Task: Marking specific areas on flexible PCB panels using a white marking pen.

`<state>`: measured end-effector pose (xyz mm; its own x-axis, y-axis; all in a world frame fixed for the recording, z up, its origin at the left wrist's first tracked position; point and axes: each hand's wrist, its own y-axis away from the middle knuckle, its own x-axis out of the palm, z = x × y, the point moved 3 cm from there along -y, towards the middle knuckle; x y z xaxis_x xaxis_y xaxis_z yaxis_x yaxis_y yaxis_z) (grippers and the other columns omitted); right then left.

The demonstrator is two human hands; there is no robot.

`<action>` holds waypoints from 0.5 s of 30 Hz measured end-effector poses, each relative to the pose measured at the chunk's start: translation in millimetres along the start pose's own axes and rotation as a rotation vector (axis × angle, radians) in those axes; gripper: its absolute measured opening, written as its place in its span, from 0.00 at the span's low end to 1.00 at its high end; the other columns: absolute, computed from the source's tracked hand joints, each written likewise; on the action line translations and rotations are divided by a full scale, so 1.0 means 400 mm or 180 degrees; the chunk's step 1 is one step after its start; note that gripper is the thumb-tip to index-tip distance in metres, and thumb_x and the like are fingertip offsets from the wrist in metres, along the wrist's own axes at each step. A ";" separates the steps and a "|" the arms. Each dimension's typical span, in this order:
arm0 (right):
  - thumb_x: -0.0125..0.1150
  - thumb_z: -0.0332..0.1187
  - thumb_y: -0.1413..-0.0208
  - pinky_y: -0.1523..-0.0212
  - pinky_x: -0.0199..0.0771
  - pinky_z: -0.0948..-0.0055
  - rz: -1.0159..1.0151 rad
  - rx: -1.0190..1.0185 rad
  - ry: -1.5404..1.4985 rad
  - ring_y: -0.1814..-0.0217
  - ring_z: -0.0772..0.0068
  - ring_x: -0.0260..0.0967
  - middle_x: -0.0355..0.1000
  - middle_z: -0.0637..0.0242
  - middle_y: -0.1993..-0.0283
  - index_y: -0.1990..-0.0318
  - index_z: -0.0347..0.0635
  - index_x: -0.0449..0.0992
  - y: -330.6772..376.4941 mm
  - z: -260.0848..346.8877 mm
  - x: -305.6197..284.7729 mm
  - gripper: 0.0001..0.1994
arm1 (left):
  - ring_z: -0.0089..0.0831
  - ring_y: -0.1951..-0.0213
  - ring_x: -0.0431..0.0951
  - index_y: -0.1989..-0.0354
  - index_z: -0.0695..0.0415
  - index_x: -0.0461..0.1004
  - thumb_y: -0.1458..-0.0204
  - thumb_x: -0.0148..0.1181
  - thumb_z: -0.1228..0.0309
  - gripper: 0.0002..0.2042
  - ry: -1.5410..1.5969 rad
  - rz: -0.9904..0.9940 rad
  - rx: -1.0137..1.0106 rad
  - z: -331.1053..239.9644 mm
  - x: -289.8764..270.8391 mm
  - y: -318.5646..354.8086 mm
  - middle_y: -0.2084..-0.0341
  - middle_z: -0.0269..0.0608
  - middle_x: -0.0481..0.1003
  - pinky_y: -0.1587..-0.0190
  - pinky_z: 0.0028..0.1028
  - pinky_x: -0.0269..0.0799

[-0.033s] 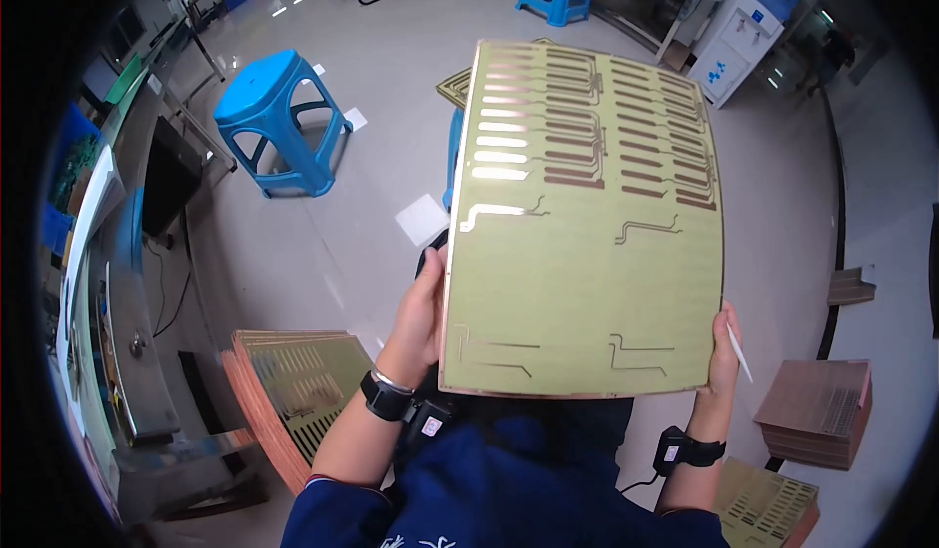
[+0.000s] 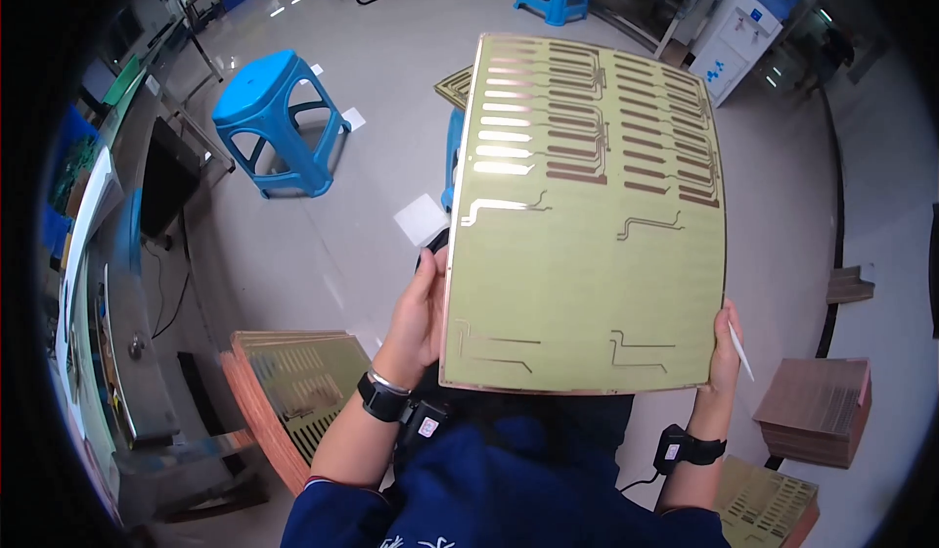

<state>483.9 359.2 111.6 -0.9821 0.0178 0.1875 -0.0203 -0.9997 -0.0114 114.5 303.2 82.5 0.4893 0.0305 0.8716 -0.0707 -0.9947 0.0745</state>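
A large circuit board panel (image 2: 577, 289) with a yellow-green face and copper traces is held up, tilted, before me. My left hand (image 2: 419, 303) is closed on its left edge, thumb at the rim and the other fingers partly hidden. My right hand (image 2: 725, 352) grips the lower right edge; a slim white pointed stick (image 2: 741, 354) juts out from it. Light glares off the traces at the panel's upper left. Behind the panel, another patterned board (image 2: 452, 90) peeks out above a mostly hidden blue stool (image 2: 453, 157).
To my lower left leans a thick stack of copper-edged boards (image 2: 313, 372). On the right are a stack of brownish panels (image 2: 814, 401) and more patterned boards (image 2: 768, 504). A blue stool (image 2: 259, 88) stands ahead left, beside a metal-fronted desk (image 2: 132, 303). A water dispenser (image 2: 738, 44) is far right.
The panel's top edge has risen very slightly. Both hands keep the same hold on it, and the white stick stays in my right hand.
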 end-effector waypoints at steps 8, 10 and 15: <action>0.49 0.40 0.34 0.52 0.69 0.79 0.0062 -0.0230 0.0427 0.54 0.78 0.70 0.73 0.64 0.56 0.50 0.35 0.69 -0.018 0.003 0.025 0.16 | 0.29 0.49 0.74 0.43 0.64 0.65 0.33 0.35 0.55 0.24 -0.1286 -0.1090 -0.0270 0.001 -0.036 -0.007 0.49 0.44 0.72 0.46 0.29 0.69; 0.49 0.39 0.34 0.52 0.69 0.79 0.0038 -0.0183 0.0402 0.54 0.78 0.70 0.73 0.64 0.56 0.50 0.35 0.69 -0.014 0.000 0.042 0.16 | 0.29 0.50 0.73 0.44 0.65 0.66 0.33 0.37 0.57 0.23 -0.1630 -0.1443 -0.0081 -0.003 -0.027 -0.010 0.49 0.44 0.72 0.46 0.29 0.69; 0.49 0.39 0.34 0.52 0.69 0.79 0.0003 -0.0075 0.0324 0.55 0.78 0.69 0.73 0.64 0.56 0.50 0.35 0.69 -0.008 0.002 0.050 0.15 | 0.29 0.52 0.74 0.45 0.66 0.67 0.33 0.37 0.56 0.23 -0.1813 -0.1545 0.0185 0.002 -0.040 -0.010 0.52 0.45 0.73 0.48 0.29 0.69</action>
<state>464.3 362.8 116.3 -0.9960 0.0196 0.0869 -0.0228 -0.9991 -0.0349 107.6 306.6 67.9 0.8291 0.4273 0.3605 0.3060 -0.8865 0.3471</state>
